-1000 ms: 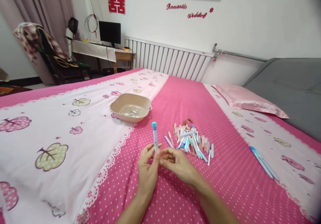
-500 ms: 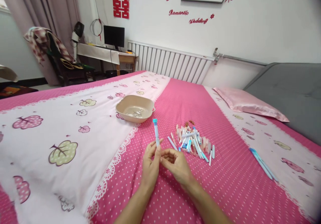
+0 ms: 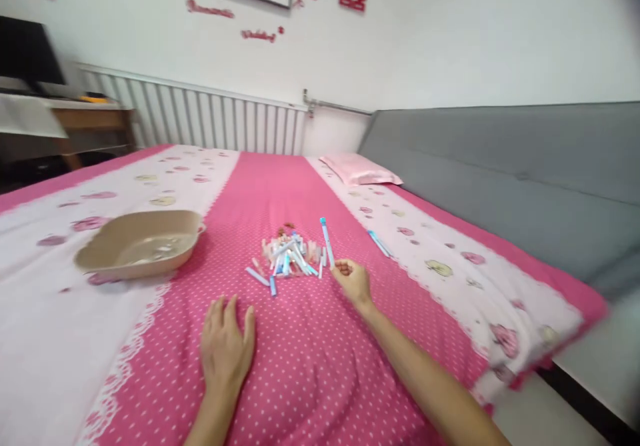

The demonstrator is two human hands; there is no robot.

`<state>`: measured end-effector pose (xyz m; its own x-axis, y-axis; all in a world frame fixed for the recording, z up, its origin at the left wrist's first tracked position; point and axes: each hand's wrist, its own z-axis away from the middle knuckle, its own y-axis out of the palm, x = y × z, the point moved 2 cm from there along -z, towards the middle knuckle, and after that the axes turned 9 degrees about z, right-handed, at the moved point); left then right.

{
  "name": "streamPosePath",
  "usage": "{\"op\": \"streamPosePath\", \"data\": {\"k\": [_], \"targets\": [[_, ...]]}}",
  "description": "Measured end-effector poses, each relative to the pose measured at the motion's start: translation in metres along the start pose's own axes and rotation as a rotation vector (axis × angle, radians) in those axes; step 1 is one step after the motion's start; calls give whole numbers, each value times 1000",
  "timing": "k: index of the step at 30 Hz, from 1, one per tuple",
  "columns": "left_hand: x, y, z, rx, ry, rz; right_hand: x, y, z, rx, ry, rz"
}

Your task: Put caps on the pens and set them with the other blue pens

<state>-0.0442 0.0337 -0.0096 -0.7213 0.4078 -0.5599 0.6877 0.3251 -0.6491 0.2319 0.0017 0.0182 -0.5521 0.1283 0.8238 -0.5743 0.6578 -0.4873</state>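
Observation:
My right hand [image 3: 353, 281] is stretched forward over the pink dotted bedspread [image 3: 320, 366], pinching a blue-capped pen [image 3: 327, 242] that points up and away. Just left of it lies a heap of pen parts [image 3: 290, 259], white, blue and pinkish. My left hand [image 3: 226, 347] rests flat on the bedspread with fingers stretched out, holding nothing. A couple of finished blue pens [image 3: 380, 243] lie on the pale strip to the right of my right hand.
A beige plastic basin [image 3: 140, 243] with a few small pieces inside sits at the left. A pink pillow [image 3: 360, 168] lies at the back, a grey headboard [image 3: 500, 166] runs along the right, and the bed's edge drops off at the lower right.
The view has swung to the right. My left hand let go of the pen and now lies flat; my right hand has carried the pen out to the right of the heap.

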Motion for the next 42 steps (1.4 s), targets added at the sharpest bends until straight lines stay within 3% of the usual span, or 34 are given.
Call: {"op": "streamPosePath", "data": {"k": [5, 10, 13, 23, 42], "targets": [[0, 6, -6, 44, 93, -153, -58, -73, -33, -191, 176, 287], [1, 8, -7, 60, 109, -247, -94, -106, -55, -254, 358, 479], [2, 9, -8, 57, 111, -270, -105, -106, -66, -237, 407, 537], [4, 9, -7, 40, 167, -324, -118, -79, -86, -165, 420, 701], [5, 12, -8, 56, 138, -345, -129, -65, -97, -301, 289, 860]]}}
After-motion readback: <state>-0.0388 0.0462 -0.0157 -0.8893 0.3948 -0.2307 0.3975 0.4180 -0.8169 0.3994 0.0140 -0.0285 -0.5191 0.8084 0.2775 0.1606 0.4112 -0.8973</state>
